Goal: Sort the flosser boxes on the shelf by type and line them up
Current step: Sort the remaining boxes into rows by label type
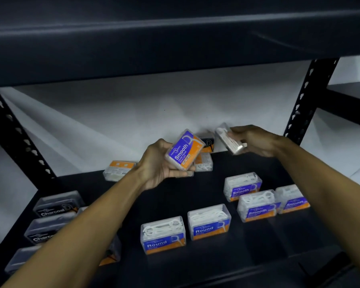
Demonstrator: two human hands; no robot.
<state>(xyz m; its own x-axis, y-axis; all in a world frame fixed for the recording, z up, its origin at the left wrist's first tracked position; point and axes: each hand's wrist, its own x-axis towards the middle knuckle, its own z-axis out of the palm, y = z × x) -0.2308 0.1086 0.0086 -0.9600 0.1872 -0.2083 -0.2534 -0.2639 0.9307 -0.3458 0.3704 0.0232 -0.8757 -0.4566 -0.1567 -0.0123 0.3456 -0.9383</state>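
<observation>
Left hand (160, 165) is gripping a Smooth box (184, 150), right hand (256, 142) is clutching a blurred box (230, 140) (probably another flosser type); the Smooth row (258, 206) is waiting below the right hand, so it is worth reading each label before setting down

The left forearm (75, 221) hides part of the Charcoal boxes (50, 231); the right-hand box (230, 140) is blurred.

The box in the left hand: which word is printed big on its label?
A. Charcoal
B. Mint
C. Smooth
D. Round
C: the box held up in the left hand shows a blue and orange label that reads "Smooth" in white letters.
</observation>
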